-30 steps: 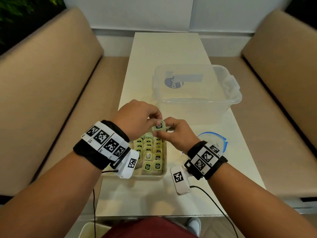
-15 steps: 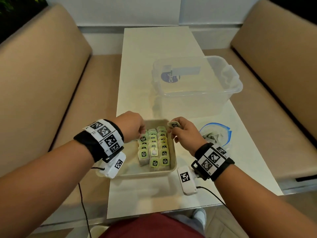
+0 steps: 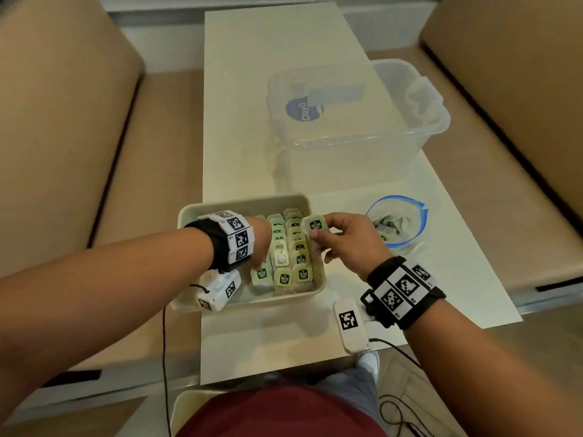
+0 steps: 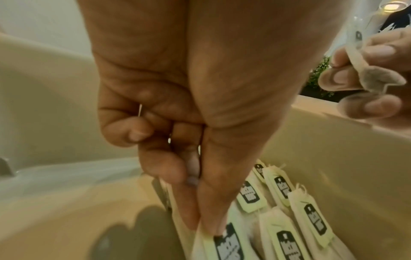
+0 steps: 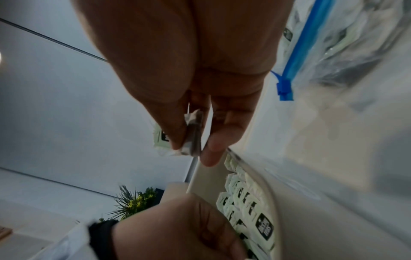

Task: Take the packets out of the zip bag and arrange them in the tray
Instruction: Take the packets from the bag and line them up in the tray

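Pinching packet (image 3: 316,224), right hand (image 3: 348,244) above tray (image 3: 202,212).

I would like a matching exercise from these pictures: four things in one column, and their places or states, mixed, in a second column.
1. clear plastic zip bag with blue seal
2. beige rectangular tray
3. large clear plastic tub
4. pale green tagged packet

a. pinched in the right hand
b. holds rows of packets
c. far side of the table, empty
d. lies open, right of the tray

1-d, 2-b, 3-c, 4-a
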A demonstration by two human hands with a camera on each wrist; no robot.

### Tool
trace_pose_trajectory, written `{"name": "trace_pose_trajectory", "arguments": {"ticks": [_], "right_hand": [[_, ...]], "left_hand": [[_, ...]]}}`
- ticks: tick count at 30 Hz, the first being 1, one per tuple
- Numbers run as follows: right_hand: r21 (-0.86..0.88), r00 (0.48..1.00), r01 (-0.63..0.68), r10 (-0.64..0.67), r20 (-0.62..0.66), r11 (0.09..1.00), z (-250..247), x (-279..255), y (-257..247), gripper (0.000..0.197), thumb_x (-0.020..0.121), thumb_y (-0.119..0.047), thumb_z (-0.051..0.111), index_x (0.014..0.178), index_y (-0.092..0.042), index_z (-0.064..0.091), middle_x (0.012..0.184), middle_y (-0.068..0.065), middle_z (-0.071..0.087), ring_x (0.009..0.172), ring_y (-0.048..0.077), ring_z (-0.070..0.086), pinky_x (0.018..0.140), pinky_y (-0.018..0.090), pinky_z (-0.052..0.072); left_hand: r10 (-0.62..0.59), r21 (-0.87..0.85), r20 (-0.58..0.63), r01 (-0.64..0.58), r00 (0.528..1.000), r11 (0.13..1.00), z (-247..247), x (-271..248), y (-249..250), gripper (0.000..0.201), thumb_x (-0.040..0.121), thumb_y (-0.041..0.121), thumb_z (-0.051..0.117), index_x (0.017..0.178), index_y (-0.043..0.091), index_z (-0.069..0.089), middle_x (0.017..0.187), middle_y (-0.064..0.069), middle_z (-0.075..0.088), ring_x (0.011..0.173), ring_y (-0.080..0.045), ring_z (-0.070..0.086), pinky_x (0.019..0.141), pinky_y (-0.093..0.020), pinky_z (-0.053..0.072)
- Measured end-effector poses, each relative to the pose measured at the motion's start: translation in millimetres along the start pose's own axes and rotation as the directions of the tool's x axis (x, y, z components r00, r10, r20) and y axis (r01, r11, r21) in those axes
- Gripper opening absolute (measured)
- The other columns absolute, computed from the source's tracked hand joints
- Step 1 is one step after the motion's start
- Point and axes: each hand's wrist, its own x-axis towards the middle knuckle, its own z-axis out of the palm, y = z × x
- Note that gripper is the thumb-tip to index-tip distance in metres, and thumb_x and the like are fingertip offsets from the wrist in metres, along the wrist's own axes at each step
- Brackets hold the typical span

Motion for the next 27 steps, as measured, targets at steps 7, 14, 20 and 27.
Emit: {"name": "trace_pose_trajectory", "arguments": {"ticks": [7,14,20,27], "right_hand": [[0.039,1.000,-0.013,0.012,0.009,0.999,6,-1,2,0.013,0.089,-0.005,0.070,0.098,0.005,0.069,0.088,0.028,0.071,0.065,0.031,0.066,0.056,0.033,0.059],[0.024,0.999,0.026,-0.027,0.046,0.999,18,3,-1,0.012,0.085,0.002,0.071,0.096,0.000,0.068,0.089,0.025,0.070,0.063,0.023,0.069,0.061,0.034,0.061],[0.070,0.993,0.062,-0.069,0.099,0.996,33,8,-5,0.024,0.083,-0.002,0.075,0.105,-0.002,0.064,0.094,0.022,0.069,0.067,0.024,0.070,0.063,0.034,0.060],[-0.055,0.984,0.129,-0.121,0.133,0.990,31,7,-10,0.023,0.077,0.002,0.079,0.096,-0.006,0.067,0.079,0.009,0.071,0.065,0.027,0.071,0.070,0.049,0.061]], "left_hand": [[-0.016,0.004,-0.063,0.016,0.998,1.000,0,5,-2,0.025,0.082,0.032,0.074,0.100,0.014,0.074,0.100,-0.001,0.073,0.093,-0.020,0.068,0.085,-0.033,0.056],[0.135,-0.351,-0.359,-0.268,0.923,0.897,-34,-49,-25,0.036,0.066,0.055,0.081,0.092,0.033,0.067,0.082,0.016,0.071,0.077,0.000,0.063,0.067,-0.021,0.043],[0.089,-0.210,-0.584,-0.256,0.807,0.943,-35,-71,-11,0.018,0.084,0.039,0.069,0.096,0.026,0.072,0.085,0.006,0.070,0.076,-0.014,0.062,0.063,-0.027,0.044],[0.101,-0.252,-0.628,-0.325,0.771,0.912,-25,-78,-17,0.017,0.088,0.044,0.064,0.099,0.032,0.072,0.074,0.016,0.061,0.070,-0.003,0.055,0.062,-0.023,0.039]]}}
